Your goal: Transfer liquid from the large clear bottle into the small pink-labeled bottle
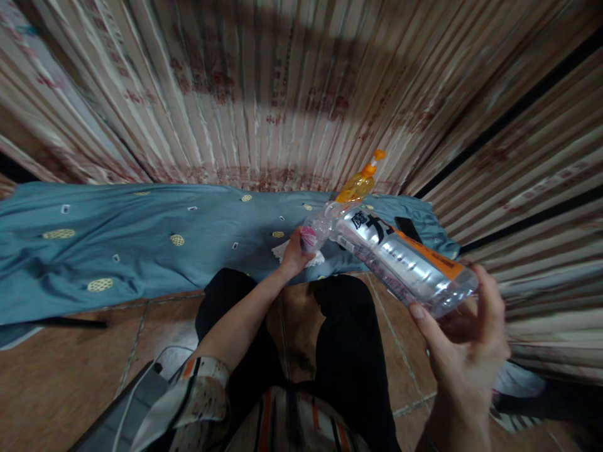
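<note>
My right hand [464, 342] grips the base of a clear plastic bottle [400, 257] with a silver, black and orange label, held tilted with its neck pointing left. My left hand [298, 251] is closed around the bottle's pink cap [308, 238] at the neck. Under the left hand a white cloth or tissue [282, 251] lies on the blue sheet. An orange-topped yellow squeeze bottle [360, 182] stands just behind the held bottle.
A blue bed sheet with yellow oval patterns [117, 245] covers a low surface across the view. A dark phone-like object [409, 229] lies on it at right. Striped curtains [282, 94] hang behind. My black-trousered legs [339, 339] are over a brown tiled floor [56, 376].
</note>
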Available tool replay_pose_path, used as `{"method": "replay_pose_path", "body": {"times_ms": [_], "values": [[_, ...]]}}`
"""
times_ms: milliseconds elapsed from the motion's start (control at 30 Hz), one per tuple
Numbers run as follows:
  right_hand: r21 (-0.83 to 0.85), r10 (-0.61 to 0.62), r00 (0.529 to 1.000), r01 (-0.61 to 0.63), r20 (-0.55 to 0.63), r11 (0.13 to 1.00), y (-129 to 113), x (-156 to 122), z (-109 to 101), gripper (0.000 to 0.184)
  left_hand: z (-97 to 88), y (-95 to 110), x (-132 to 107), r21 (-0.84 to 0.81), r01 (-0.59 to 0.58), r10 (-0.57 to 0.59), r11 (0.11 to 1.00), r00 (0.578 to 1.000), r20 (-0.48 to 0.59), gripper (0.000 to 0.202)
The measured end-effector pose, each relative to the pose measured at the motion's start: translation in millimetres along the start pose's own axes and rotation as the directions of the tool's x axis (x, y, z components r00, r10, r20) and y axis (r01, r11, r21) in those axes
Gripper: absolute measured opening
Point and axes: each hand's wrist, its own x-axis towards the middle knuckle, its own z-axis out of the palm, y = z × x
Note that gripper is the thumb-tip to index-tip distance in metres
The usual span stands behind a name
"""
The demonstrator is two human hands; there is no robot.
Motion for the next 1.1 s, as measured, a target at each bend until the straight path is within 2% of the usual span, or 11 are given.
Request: {"method": "replay_pose_path", "body": {"times_ms": [133, 267, 433, 567, 800, 1000, 1100], "values": [[-0.030, -0.010, 1.000, 0.010, -0.004, 1.000, 2, 0, 0, 0.113, 1.1, -3, 0, -0.012, 0.008, -0.008, 1.000, 1.000, -0.009, 0.108], [-0.044, 0.034, 0.999, -0.035, -0.009, 0.998, 1, 0, -1, 0.119, 1.0, -10, 3, -0.002, -0.042, 0.042, 0.999, 0.999, 0.002, 0.108], [-0.078, 0.043, 0.999, -0.045, -0.026, 0.996, -1, 0, -1, 0.118, 0.6, -16, 6, 0.042, -0.077, 0.076, 0.996, 0.997, 0.014, 0.107], [-0.069, 0.067, 0.998, -0.068, -0.015, 0.995, 1, 0, -3, 0.121, 0.8, -16, 5, 0.040, -0.076, 0.076, 0.996, 0.997, 0.009, 0.106], [-0.050, 0.033, 0.999, -0.034, -0.019, 0.998, 7, 1, -4, 0.121, 1.7, -13, 5, 0.071, -0.087, 0.087, 0.994, 0.996, 0.001, 0.103], [-0.034, 0.047, 0.998, -0.048, -0.036, 0.998, 3, 2, 0, 0.119, 0.5, -9, 3, 0.063, -0.098, 0.099, 0.993, 0.995, 0.000, 0.100], [-0.030, 0.005, 0.999, -0.006, -0.042, 1.000, 1, 4, 2, 0.116, 0.4, -8, 3, 0.067, -0.102, 0.102, 0.993, 0.995, -0.003, 0.102]]}}
